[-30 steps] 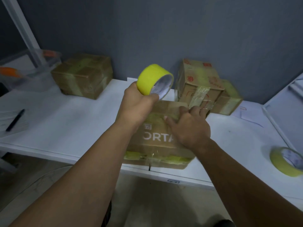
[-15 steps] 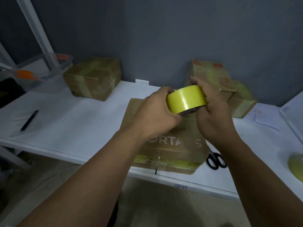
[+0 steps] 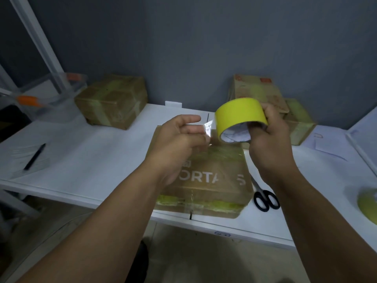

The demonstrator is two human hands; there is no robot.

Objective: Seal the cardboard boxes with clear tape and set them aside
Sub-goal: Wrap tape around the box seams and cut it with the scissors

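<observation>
Tape first: my right hand [image 3: 269, 137] grips the yellow tape roll [image 3: 240, 116], fingers curled round its outer band with a finger or thumb hooked into the core, and holds it raised above the far end of the cardboard box [image 3: 206, 180] in front of me. My left hand [image 3: 179, 139] is just beside the roll, index finger stretched out, the other fingers and thumb closed together on the clear free end of tape [image 3: 209, 127], a short shiny strip running from my fingertips to the roll. The box lies flat on the white table [image 3: 91, 152] at its near edge, white lettering on top, greenish tape bands along its near side, and neither hand touches it. Black-handled scissors [image 3: 264, 197] lie on the table just right of the box. A second tape roll [image 3: 368, 203] sits at the far right edge of the view, blurred. Against the grey wall a taped box [image 3: 112, 101] stands to the left, and two more taped boxes [image 3: 285, 111] are grouped to the right, behind my right hand. A black pen [image 3: 34, 157] lies on papers at the left, well apart from everything else.
</observation>
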